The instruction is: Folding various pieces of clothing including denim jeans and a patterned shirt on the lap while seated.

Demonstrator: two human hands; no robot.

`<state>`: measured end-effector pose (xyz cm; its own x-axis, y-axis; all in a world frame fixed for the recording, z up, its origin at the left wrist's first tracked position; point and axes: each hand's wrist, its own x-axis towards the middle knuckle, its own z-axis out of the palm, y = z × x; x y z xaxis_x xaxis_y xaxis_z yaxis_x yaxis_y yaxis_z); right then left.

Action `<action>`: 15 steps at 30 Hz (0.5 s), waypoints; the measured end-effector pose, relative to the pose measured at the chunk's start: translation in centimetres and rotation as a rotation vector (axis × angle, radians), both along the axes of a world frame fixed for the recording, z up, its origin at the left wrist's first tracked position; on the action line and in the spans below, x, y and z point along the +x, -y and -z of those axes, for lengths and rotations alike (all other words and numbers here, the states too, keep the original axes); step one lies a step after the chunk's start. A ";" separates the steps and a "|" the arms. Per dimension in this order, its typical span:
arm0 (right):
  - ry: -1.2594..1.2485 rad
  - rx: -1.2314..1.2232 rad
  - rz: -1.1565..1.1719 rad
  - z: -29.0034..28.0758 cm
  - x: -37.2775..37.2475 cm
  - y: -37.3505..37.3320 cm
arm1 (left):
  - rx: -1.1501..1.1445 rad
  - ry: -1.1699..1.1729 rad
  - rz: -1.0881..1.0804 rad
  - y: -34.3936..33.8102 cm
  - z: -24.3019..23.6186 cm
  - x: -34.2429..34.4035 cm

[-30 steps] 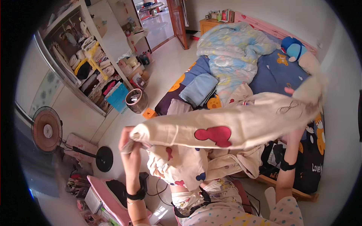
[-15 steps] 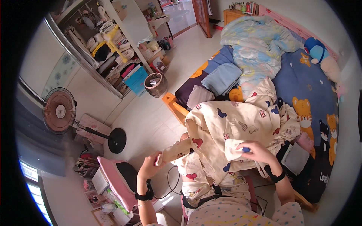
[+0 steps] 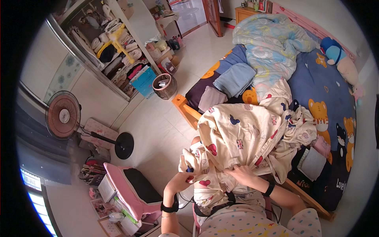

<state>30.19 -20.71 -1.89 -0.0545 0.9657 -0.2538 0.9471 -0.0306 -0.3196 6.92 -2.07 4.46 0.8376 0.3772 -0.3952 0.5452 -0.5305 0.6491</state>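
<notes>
A large cream cloth (image 3: 252, 136) with red, blue and flag prints spreads from my lap over the bed's edge; whether it is a sheet or a cover I cannot tell. My left hand (image 3: 181, 182) pinches its edge at the left side of my lap. Close by, to the right, my right hand (image 3: 242, 175) grips a gathered part of the same cloth, fingers bent into the folds. The fabric between the hands is bunched, and its far end lies crumpled on the bed.
The bed (image 3: 306, 89) holds a pastel quilt (image 3: 272, 43), a folded blue cloth (image 3: 235, 79), a folded pale cloth (image 3: 212, 98) and a grey folded cloth (image 3: 312, 162). A standing fan (image 3: 63, 115), a pink-edged seat (image 3: 132, 189) and a round pot (image 3: 164, 89) stand left.
My right hand has come left and down to the cloth over my lap. My left hand has moved right and slightly down, bringing the hands closer together; the cloth is more gathered between them.
</notes>
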 end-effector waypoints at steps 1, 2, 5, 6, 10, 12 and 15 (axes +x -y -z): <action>0.001 0.000 -0.002 -0.1 -0.1 -0.2 | 0.015 0.016 0.009 -0.2 -0.3 -0.4; -0.014 -0.034 0.025 -0.3 -0.3 -0.4 | 0.015 0.017 0.007 -0.4 -0.8 -0.8; -0.238 -0.038 0.088 -1.1 0.7 -0.5 | -0.089 0.082 -0.079 -0.9 -4.4 -1.9; -0.446 -0.007 0.128 -1.4 1.6 -0.4 | -0.103 0.185 -0.119 -1.1 -5.6 -2.7; -1.195 0.243 0.354 -3.1 7.2 -0.8 | -0.088 0.960 -0.828 -0.6 -5.8 -7.9; -1.373 0.466 0.847 -6.0 8.3 -1.5 | -0.089 1.115 -1.128 0.1 -9.2 -8.4; -1.502 0.651 0.917 -8.6 9.7 -2.3 | 0.047 1.150 -1.427 -0.8 -8.5 -8.2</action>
<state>39.90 -18.43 6.73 0.6690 0.7334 -0.1204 -0.3350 0.1530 -0.9297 -1.23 -1.28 12.96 -0.2788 0.9544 0.1066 -0.1081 -0.1415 0.9840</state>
